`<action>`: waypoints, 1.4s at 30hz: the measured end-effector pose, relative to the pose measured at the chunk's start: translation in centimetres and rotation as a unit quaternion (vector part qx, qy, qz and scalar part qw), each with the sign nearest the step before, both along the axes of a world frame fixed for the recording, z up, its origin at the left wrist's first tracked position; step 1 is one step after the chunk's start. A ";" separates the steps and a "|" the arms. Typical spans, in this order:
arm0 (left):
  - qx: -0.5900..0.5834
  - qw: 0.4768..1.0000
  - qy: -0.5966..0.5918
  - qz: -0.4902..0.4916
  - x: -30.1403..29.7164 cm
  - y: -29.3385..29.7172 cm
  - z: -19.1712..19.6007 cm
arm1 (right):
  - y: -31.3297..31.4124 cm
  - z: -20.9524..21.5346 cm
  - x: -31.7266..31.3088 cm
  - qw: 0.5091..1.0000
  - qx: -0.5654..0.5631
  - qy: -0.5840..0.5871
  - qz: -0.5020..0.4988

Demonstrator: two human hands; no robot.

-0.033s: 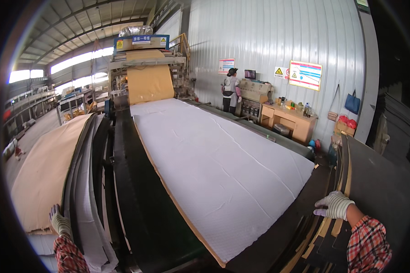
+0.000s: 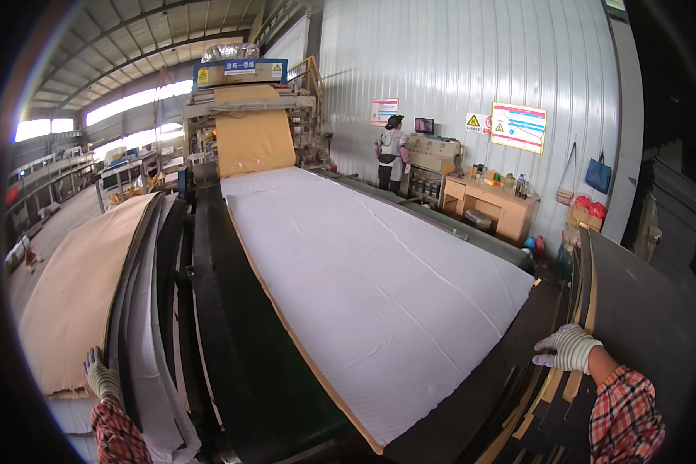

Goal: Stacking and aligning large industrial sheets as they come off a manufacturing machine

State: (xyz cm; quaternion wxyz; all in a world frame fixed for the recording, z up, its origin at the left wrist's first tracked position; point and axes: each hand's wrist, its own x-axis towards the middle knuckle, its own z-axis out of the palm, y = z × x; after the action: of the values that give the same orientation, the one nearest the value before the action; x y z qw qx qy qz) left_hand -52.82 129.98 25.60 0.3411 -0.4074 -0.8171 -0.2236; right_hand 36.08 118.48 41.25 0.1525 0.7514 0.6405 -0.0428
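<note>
My left hand [image 2: 103, 379], in a striped knit glove, lies with its fingers stretched out against the near edge of a tan sheet [image 2: 85, 286] on top of a stack at the left. White quilted-looking sheets [image 2: 144, 332] hang along that stack's right side. At the lower right my right hand [image 2: 570, 349], gloved alike, rests on the edges of a stack of dark boards [image 2: 641, 286] with tan edges; its fingers point left, thumb apart, nothing held in them. Between my hands a long white sheet [image 2: 371, 294] with creases and a tan border lies on a dark green conveyor belt [image 2: 278, 387].
Tan material [image 2: 255, 143] runs down from a large machine [image 2: 239, 73] at the far end onto the belt. A person [image 2: 393, 155] stands by a control cabinet [image 2: 434, 153] along the right wall. Near them is a wooden desk [image 2: 495, 203] with small items on it.
</note>
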 end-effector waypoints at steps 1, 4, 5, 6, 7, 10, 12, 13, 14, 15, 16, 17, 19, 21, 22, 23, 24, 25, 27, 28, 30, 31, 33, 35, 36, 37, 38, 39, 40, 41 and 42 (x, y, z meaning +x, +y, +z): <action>-0.002 1.000 -0.009 0.004 0.1 0.0 0.1 | 0.0 0.1 0.0 1.000 0.001 0.001 0.000; 0.000 1.000 -0.022 0.007 0.4 -0.1 0.3 | 0.1 0.1 -0.1 1.000 0.001 0.001 -0.001; 0.001 1.000 -0.022 0.008 0.4 -0.1 0.3 | 0.1 0.1 -0.1 1.000 -0.001 0.000 -0.002; -0.001 1.000 -0.021 0.007 0.3 -0.1 0.3 | 0.1 0.1 -0.1 1.000 0.000 -0.001 -0.002; -0.002 1.000 -0.021 0.005 0.3 -0.1 0.2 | 0.0 0.1 -0.1 1.000 0.002 -0.002 0.000; -0.007 1.000 -0.027 0.004 0.3 0.1 0.2 | 0.0 0.1 -0.1 1.000 0.002 -0.005 -0.001; -0.007 1.000 -0.025 0.002 0.2 0.2 0.0 | 0.0 0.2 -0.1 1.000 0.001 -0.006 -0.003; -0.007 1.000 -0.021 0.002 0.1 0.1 0.0 | 0.0 0.2 -0.2 1.000 0.000 -0.005 -0.003; -0.007 1.000 -0.021 0.002 0.0 0.0 0.0 | 0.1 0.2 -0.2 1.000 -0.001 -0.004 -0.003; -0.008 1.000 -0.019 0.004 0.0 -0.1 0.1 | 0.1 0.1 -0.2 1.000 -0.001 -0.004 -0.002; -0.009 1.000 -0.018 0.004 0.0 0.0 0.0 | 0.1 0.1 -0.2 1.000 -0.001 -0.001 0.000; -0.009 1.000 -0.018 0.004 0.0 0.0 0.0 | 0.1 0.2 -0.2 1.000 -0.001 0.001 0.003; -0.011 1.000 -0.019 0.004 -0.1 0.0 0.0 | 0.0 0.2 -0.2 1.000 0.004 0.002 -0.001; -0.011 1.000 -0.020 0.005 -0.1 0.0 0.0 | -0.1 0.1 -0.2 1.000 0.008 0.003 -0.004; -0.011 1.000 -0.021 0.006 -0.1 0.1 0.0 | 0.0 0.1 -0.2 1.000 0.004 0.002 -0.004; -0.010 1.000 -0.021 0.006 0.0 0.1 0.0 | 0.1 0.0 -0.2 1.000 0.001 0.000 -0.004; -0.013 1.000 -0.026 0.007 0.1 0.1 0.1 | 0.1 0.1 -0.2 1.000 0.001 0.000 -0.005; -0.016 0.999 -0.030 0.009 0.2 0.0 0.2 | 0.1 0.1 -0.2 1.000 0.002 0.006 -0.005; -0.015 0.999 -0.030 0.008 -0.2 0.1 -0.1 | 0.2 0.0 -0.1 1.000 0.002 0.011 -0.006; -0.013 0.999 -0.030 0.006 -0.3 0.1 -0.1 | 0.1 0.0 0.0 1.000 0.004 0.011 -0.006; -0.012 0.999 -0.031 0.005 -0.2 0.0 -0.1 | 0.0 -0.1 0.1 1.000 0.006 0.010 -0.006; -0.013 0.999 -0.030 0.004 -0.1 0.1 0.0 | 0.1 -0.1 0.1 1.000 0.004 0.008 -0.006; -0.014 0.999 -0.034 0.004 0.1 0.1 0.0 | 0.2 0.0 0.2 1.000 0.003 0.006 -0.006; -0.015 0.999 -0.037 0.005 0.0 0.2 0.0 | 0.2 -0.1 0.2 1.000 -0.003 0.005 -0.009; -0.016 0.999 -0.036 0.004 -0.1 0.2 -0.1 | 0.3 -0.1 0.2 1.000 -0.002 0.006 -0.009; -0.017 0.999 -0.035 0.004 -0.2 0.2 -0.2 | 0.3 -0.2 0.3 1.000 -0.004 0.004 -0.008; -0.017 0.999 -0.035 0.003 -0.2 0.2 -0.1 | 0.2 -0.2 0.3 1.000 -0.006 0.002 -0.007; -0.017 0.999 -0.039 0.005 -0.1 0.2 -0.1 | 0.2 -0.1 0.2 1.000 -0.006 0.002 -0.007; -0.017 0.999 -0.042 0.006 -0.1 0.2 0.0 | 0.2 0.0 0.1 1.000 -0.009 0.001 -0.009; -0.017 0.999 -0.042 0.006 -0.2 0.2 0.0 | 0.2 0.0 0.0 1.000 -0.011 0.001 -0.010; -0.016 0.999 -0.038 0.005 -0.3 0.2 -0.1 | 0.2 0.0 0.0 1.000 -0.011 0.001 -0.010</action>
State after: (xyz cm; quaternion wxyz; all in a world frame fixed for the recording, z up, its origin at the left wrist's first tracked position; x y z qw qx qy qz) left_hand -53.13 130.18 25.48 0.3045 -0.4005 -0.8348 -0.2238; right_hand 36.05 118.67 41.26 0.1600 0.7559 0.6326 -0.0521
